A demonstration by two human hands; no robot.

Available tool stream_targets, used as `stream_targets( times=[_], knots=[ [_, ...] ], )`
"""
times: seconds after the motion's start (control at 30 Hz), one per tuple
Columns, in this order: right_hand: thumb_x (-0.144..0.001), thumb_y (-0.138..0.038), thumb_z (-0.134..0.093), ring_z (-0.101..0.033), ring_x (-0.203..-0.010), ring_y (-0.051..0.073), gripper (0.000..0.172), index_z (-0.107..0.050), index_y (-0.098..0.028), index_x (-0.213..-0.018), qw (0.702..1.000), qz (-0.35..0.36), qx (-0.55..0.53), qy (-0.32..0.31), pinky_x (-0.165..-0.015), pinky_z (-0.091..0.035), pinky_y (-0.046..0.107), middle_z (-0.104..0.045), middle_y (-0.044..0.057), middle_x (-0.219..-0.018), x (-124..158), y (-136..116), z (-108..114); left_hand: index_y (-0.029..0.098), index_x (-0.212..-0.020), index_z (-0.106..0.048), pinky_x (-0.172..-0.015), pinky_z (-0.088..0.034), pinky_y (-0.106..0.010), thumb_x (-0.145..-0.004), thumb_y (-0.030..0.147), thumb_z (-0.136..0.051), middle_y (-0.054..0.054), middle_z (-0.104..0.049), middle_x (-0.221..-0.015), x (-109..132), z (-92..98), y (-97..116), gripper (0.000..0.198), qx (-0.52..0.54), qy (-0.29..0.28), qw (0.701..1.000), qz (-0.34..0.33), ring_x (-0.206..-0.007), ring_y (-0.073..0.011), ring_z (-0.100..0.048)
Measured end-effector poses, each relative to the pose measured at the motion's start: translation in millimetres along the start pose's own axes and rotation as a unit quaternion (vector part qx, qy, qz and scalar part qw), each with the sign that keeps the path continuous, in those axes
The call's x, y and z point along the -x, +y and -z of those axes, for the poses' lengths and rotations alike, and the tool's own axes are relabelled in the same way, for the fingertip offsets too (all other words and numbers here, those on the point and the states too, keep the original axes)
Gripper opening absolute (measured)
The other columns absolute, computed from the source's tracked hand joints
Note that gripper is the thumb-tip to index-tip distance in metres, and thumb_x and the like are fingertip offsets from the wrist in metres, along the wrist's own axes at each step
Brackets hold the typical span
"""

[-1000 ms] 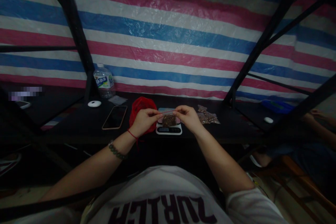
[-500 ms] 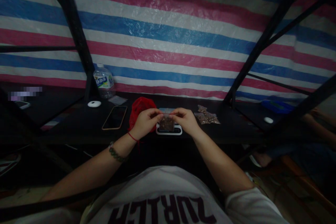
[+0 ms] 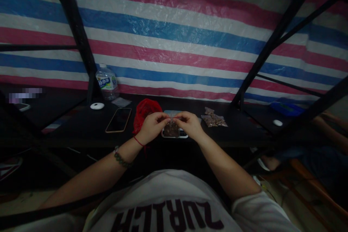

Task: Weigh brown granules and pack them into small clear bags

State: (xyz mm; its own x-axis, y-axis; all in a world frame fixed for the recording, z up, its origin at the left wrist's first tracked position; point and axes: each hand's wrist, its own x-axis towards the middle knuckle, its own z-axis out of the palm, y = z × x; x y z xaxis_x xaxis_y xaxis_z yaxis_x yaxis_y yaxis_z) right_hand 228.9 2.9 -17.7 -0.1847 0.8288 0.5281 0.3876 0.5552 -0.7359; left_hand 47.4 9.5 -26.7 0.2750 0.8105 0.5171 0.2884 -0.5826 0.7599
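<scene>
A small clear zip bag point(image 3: 172, 130) with brown bits in it hangs between my hands, over a white digital scale point(image 3: 185, 136). My left hand point(image 3: 151, 126) pinches its top edge from the left, fingers closed. From the other side my right hand point(image 3: 190, 125) pinches the same edge, its fingertips almost meeting the left ones. Beside my left hand sits an open red bag point(image 3: 144, 107) with dark contents. Several filled zip bags point(image 3: 214, 119) lie in a loose pile to the right of my right hand.
A phone point(image 3: 119, 120) lies on the black table left of the red bag. Behind it are a flat clear packet point(image 3: 121, 102) and a plastic bottle point(image 3: 107, 83). A white round object point(image 3: 97, 106) is farther left. Another person's arm point(image 3: 330, 127) shows at far right.
My right hand's fingertips have slid left along the bag's top edge, closer to my left hand. The bag is still held over the scale.
</scene>
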Motion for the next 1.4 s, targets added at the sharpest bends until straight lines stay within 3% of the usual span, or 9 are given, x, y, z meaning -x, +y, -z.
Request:
stream_targets(
  times=[0.27,0.47,0.67,0.9,1.03,1.13,1.2,1.3,1.4],
  knots=[
    [-0.078,-0.02,-0.064,-0.062,-0.071,0.014,0.008,-0.071,-0.019,-0.076,0.995,0.034,0.09,-0.012,-0.064,-0.046,0.024,-0.07,0.003,-0.077,0.2,1.0,-5.0,0.016,-0.08,-0.067,-0.065,-0.046,-0.025,-0.084,0.034,-0.054,-0.003,-0.067,-0.076,-1.2,-2.8,-3.4,0.023,-0.09,-0.032,0.995,-0.022,-0.07,-0.0151,-0.062],
    [-0.076,-0.022,-0.068,-0.062,-0.069,0.014,0.006,-0.072,-0.02,-0.073,0.994,0.027,0.104,0.0,-0.065,-0.047,0.025,-0.07,0.003,-0.074,-1.3,6.1,-3.3,0.017,-0.08,-0.069,-0.064,-0.045,-0.024,-0.083,0.034,-0.055,-0.003,-0.069,-0.076,-5.0,5.9,-2.8,0.022,-0.132,-0.048,0.99,-0.014,-0.07,-0.0152,-0.062],
    [-0.078,-0.022,-0.064,-0.062,-0.071,0.015,0.009,-0.073,-0.019,-0.077,0.994,0.02,0.104,0.011,-0.065,-0.046,0.025,-0.071,0.004,-0.077,-4.7,4.9,4.6,0.016,-0.078,-0.071,-0.059,-0.047,-0.022,-0.078,0.037,-0.06,-0.003,-0.071,-0.075,-10.6,19.8,-4.9,0.024,-0.109,-0.027,0.993,0.031,-0.068,-0.0157,-0.064],
    [-0.072,-0.034,-0.069,-0.059,-0.064,0.014,0.018,-0.068,-0.017,-0.069,0.996,-0.041,0.037,0.064,-0.061,-0.045,0.025,-0.067,0.002,-0.069,-6.8,7.3,6.2,0.016,-0.072,-0.071,-0.051,-0.046,-0.021,-0.07,0.041,-0.068,-0.001,-0.07,-0.065,-13.0,25.4,-2.7,0.025,-0.061,0.022,0.995,0.07,-0.054,-0.0124,-0.061],
    [-0.067,-0.033,-0.072,-0.062,-0.073,0.014,0.029,-0.065,-0.019,-0.092,0.998,-0.048,-0.04,-0.005,-0.065,-0.049,0.025,-0.068,0.002,-0.086,-4.0,20.1,-11.2,0.016,-0.071,-0.07,-0.051,-0.047,-0.021,-0.069,0.039,-0.07,-0.002,-0.07,-0.066,-14.4,25.4,-4.5,0.023,-0.033,0.069,0.993,0.084,-0.055,-0.0127,-0.06],
    [-0.067,-0.031,-0.072,-0.063,-0.074,0.015,0.03,-0.063,-0.018,-0.092,0.995,-0.061,-0.067,-0.05,-0.068,-0.05,0.027,-0.068,0.002,-0.083,-7.7,30.5,-11.9,0.015,-0.078,-0.071,-0.059,-0.051,-0.024,-0.069,0.038,-0.07,-0.004,-0.072,-0.075,-16.0,24.0,-6.6,0.025,-0.009,0.059,0.995,0.082,-0.064,-0.0148,-0.064],
    [-0.067,-0.034,-0.071,-0.064,-0.074,0.016,0.03,-0.061,-0.018,-0.09,0.992,-0.075,-0.103,-0.017,-0.067,-0.051,0.027,-0.068,0.002,-0.083,-15.8,39.2,0.1,0.014,-0.091,-0.069,-0.069,-0.054,-0.027,-0.069,0.039,-0.071,-0.007,-0.073,-0.09,-17.8,24.0,-9.8,0.033,0.027,0.052,0.996,0.072,-0.077,-0.0174,-0.067],
    [-0.066,-0.041,-0.069,-0.065,-0.073,0.017,0.043,-0.057,-0.018,-0.101,0.977,-0.113,-0.149,0.105,-0.062,-0.051,0.027,-0.069,0.004,-0.089,-34.1,61.7,33.2,0.013,-0.105,-0.066,-0.08,-0.054,-0.032,-0.071,0.04,-0.068,-0.011,-0.071,-0.104,-21.4,28.4,-18.7,0.043,0.039,0.051,0.996,0.065,-0.09,-0.0198,-0.067],
    [-0.067,-0.045,-0.067,-0.062,-0.062,0.016,0.049,-0.057,-0.013,-0.104,0.957,-0.173,-0.07,0.222,-0.057,-0.048,0.026,-0.069,0.006,-0.079,-52.0,97.7,70.7,0.014,-0.101,-0.068,-0.083,-0.053,-0.034,-0.075,0.04,-0.062,-0.01,-0.071,-0.102,-24.8,37.1,-30.8,0.037,-0.034,0.02,0.997,0.071,-0.089,-0.0203,-0.067]
  ],
)
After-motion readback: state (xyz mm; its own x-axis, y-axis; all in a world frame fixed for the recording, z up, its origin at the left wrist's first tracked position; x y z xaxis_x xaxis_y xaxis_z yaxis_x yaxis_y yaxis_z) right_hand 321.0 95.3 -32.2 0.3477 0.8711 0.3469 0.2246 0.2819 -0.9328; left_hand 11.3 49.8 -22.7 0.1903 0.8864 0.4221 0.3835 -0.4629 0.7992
